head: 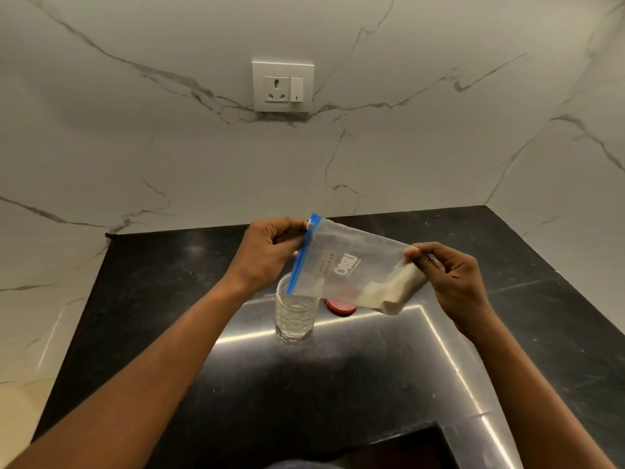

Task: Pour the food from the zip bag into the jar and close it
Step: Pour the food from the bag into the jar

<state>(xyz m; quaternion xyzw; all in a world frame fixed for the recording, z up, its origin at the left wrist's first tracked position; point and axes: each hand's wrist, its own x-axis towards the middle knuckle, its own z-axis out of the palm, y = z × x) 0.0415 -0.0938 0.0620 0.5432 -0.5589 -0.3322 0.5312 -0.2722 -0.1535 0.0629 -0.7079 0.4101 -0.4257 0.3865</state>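
A clear zip bag (351, 265) with a blue zip strip hangs sideways above the counter, with pale powder gathered in its lower right corner. My left hand (270, 252) pinches the zip end at the top. My right hand (449, 275) grips the bag's bottom end. The zip end's lower corner hangs over the mouth of a clear glass jar (296, 316) standing upright and uncapped on the black counter (169, 299). A red lid (341, 307) lies flat just right of the jar, partly hidden behind the bag.
A marble wall with a white socket and switch (283, 86) rises behind the counter. A second marble wall closes the right side. The counter's front edge has a cutout at the bottom right.
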